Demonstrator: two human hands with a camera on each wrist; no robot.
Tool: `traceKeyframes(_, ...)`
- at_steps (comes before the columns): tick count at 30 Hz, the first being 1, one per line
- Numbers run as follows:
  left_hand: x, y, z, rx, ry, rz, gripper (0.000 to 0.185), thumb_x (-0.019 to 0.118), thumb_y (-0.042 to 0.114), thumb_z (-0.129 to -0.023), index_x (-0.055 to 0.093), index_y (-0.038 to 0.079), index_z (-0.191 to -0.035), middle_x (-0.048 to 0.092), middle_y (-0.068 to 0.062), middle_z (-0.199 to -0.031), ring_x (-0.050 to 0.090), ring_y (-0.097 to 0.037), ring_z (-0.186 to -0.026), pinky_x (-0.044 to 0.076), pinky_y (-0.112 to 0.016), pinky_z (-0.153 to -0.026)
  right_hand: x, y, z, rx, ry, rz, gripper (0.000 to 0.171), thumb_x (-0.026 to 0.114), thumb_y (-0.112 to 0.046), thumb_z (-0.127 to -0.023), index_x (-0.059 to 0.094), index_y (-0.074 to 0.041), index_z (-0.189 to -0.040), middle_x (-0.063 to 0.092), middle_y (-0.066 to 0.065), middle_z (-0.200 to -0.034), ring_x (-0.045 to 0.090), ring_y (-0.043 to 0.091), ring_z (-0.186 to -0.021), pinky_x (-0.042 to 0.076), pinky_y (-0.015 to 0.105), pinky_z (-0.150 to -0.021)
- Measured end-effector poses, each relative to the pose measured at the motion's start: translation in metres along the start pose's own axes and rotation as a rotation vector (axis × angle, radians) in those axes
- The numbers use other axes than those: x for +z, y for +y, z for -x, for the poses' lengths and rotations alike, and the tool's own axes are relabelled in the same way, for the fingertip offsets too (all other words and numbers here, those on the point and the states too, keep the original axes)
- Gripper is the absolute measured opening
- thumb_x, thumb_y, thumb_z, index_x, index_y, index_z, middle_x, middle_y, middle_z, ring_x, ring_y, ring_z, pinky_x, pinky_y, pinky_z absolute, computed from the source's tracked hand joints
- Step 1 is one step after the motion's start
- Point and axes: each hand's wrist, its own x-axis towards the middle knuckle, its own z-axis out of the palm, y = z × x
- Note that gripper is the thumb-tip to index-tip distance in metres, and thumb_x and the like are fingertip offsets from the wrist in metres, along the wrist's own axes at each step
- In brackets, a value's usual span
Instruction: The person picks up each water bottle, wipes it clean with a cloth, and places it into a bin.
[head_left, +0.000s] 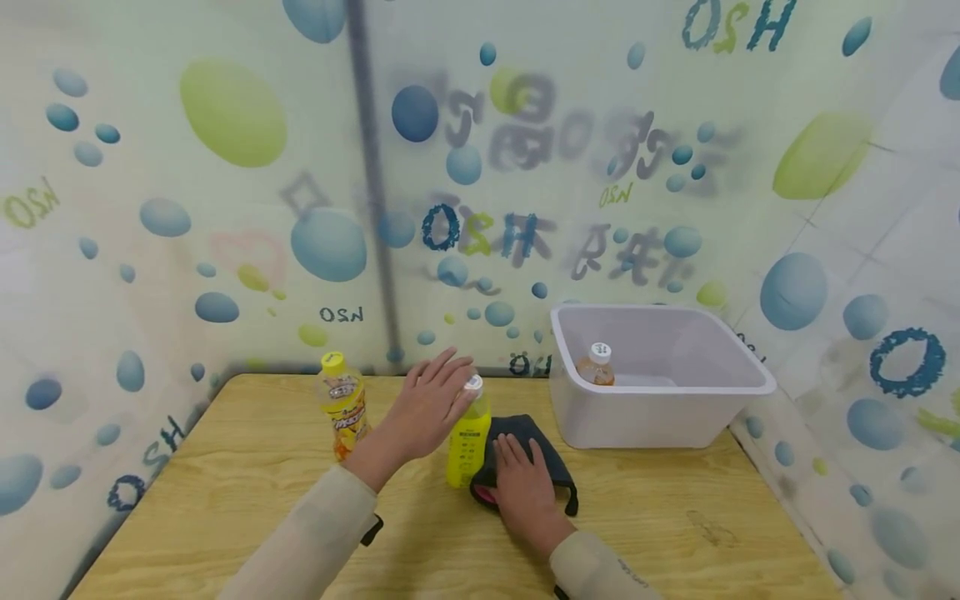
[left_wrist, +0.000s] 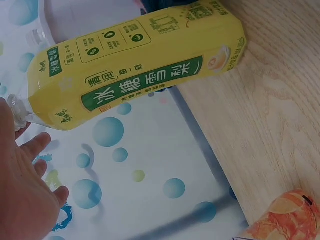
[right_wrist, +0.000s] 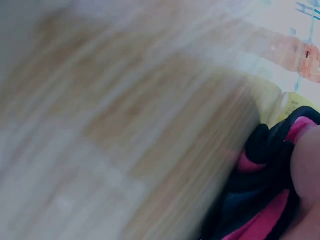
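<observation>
Tabletop (head_left: pixel 247 492): open left hand (head_left: pixel 431 404) beside yellow bottle (head_left: pixel 468 437); right hand (head_left: pixel 525 483) flat on cloth (head_left: pixel 558 467).

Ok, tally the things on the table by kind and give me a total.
Bottles: 3 – yellow bottle by the left hand, orange bottle left of it, one bottle in the tub.
Tubs: 1 – white tub.
Cloths: 1 – dark cloth under the right hand.
Total: 5.
</observation>
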Motion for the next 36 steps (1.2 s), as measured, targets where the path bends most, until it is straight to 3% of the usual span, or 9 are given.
traceKeyframes(9,-0.006,-0.003,-0.001,-0.011,-0.005,-0.017,0.049,0.031,0.043,-0.106,0.042,0.019,-0.146,0.035,-0.001,-0.157,0.017,-0.026,-0.152,0.020,-0.056,-0.119,-0.008,0.012,0.008,0.047,0.135,-0.132,0.066,0.054,-0.049,-0.096,0.041,-0.013,-0.149,0.040,0.002,-0.155,0.035,0.019,-0.145,0.026,0.046,-0.119)
traceKeyframes(16,-0.016,-0.009,0.004,0.024,0.060,-0.053,0.043,0.039,0.036,-0.105,0.049,0.014,-0.140,0.041,-0.004,-0.154,0.023,-0.030,-0.149,0.024,-0.057,-0.116,-0.017,0.024,0.012,0.091,0.191,-0.265,0.065,0.059,-0.043,-0.095,0.042,-0.008,-0.148,0.041,0.003,-0.155,0.036,0.020,-0.145,0.029,0.047,-0.118)
traceKeyframes(21,-0.024,-0.013,0.008,0.010,0.093,-0.051,0.038,0.040,0.034,-0.105,0.051,0.014,-0.136,0.041,-0.005,-0.153,0.023,-0.031,-0.149,0.022,-0.057,-0.116,-0.028,0.034,0.018,0.104,0.225,-0.283,0.064,0.061,-0.037,-0.094,0.042,-0.006,-0.147,0.042,0.005,-0.154,0.037,0.022,-0.144,0.029,0.045,-0.118)
traceKeyframes(31,-0.029,-0.015,0.013,0.002,0.094,-0.090,0.038,0.040,0.035,-0.105,0.051,0.014,-0.135,0.040,-0.006,-0.154,0.020,-0.030,-0.150,0.019,-0.057,-0.119,-0.044,0.063,0.034,0.153,0.315,-0.364,0.064,0.067,-0.025,-0.092,0.042,-0.003,-0.146,0.045,0.009,-0.152,0.041,0.025,-0.142,0.028,0.046,-0.117)
traceKeyframes(36,-0.033,-0.015,0.016,-0.012,0.086,-0.062,0.039,0.039,0.035,-0.105,0.051,0.014,-0.135,0.038,-0.006,-0.155,0.019,-0.030,-0.150,0.017,-0.057,-0.119,-0.056,0.085,0.050,0.137,0.406,-0.315,0.065,0.070,-0.021,-0.088,0.044,-0.002,-0.145,0.048,0.011,-0.149,0.043,0.027,-0.140,0.031,0.046,-0.114)
